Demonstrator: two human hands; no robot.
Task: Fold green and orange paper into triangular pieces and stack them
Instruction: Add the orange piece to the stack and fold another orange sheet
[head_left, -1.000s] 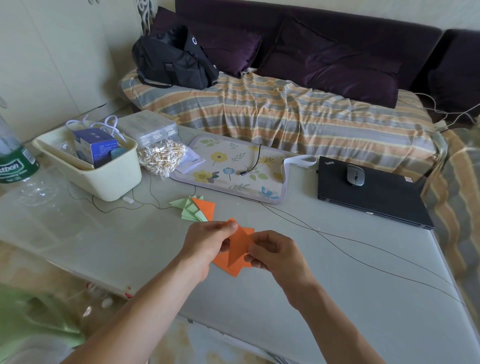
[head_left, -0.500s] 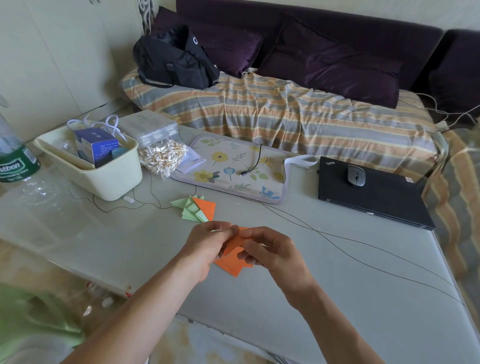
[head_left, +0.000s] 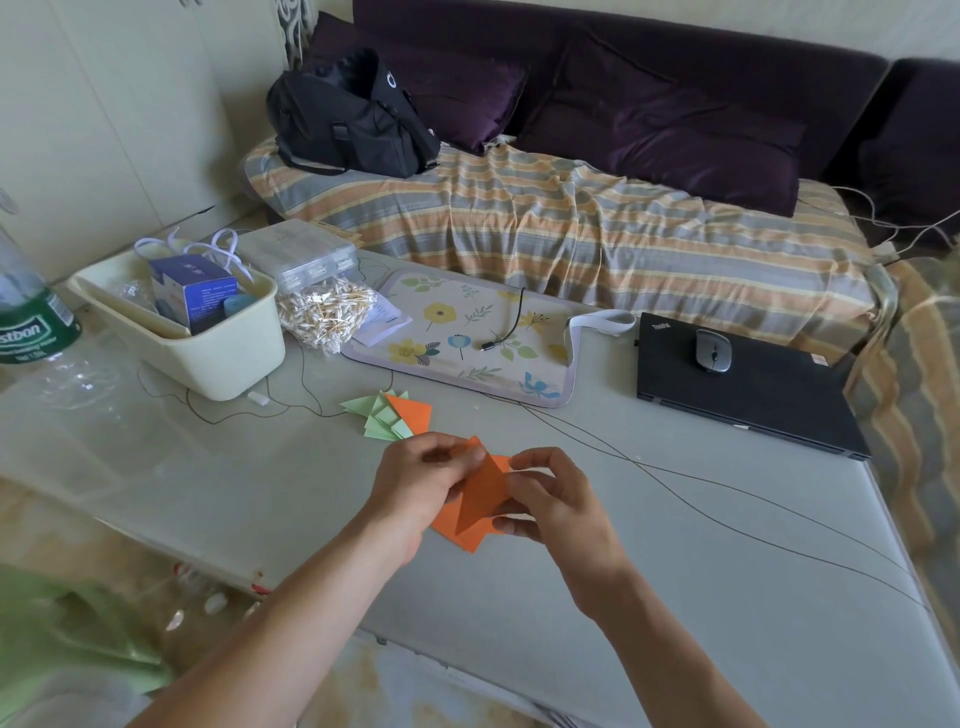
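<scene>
Both hands hold a folded orange paper piece (head_left: 480, 493) just above the table (head_left: 649, 597). My left hand (head_left: 421, 486) pinches its upper left edge. My right hand (head_left: 553, 501) grips its right side with curled fingers. Under it lie more flat orange sheets (head_left: 465, 538), partly hidden by the held piece and my hands. Farther back and to the left sits a small pile of folded green and orange pieces (head_left: 392, 415).
A cream bin (head_left: 218, 358) with a blue box stands at the left, with a green bottle (head_left: 31, 322) beyond it. A floral pad (head_left: 467, 338) lies behind the pile, a black laptop (head_left: 769, 395) with a mouse at the right. Thin cables (head_left: 727, 519) cross the table.
The held orange piece was pressed low between my hands half a second ago; now it stands raised again as a pointed shape, with my fingers shifted along its edges.
</scene>
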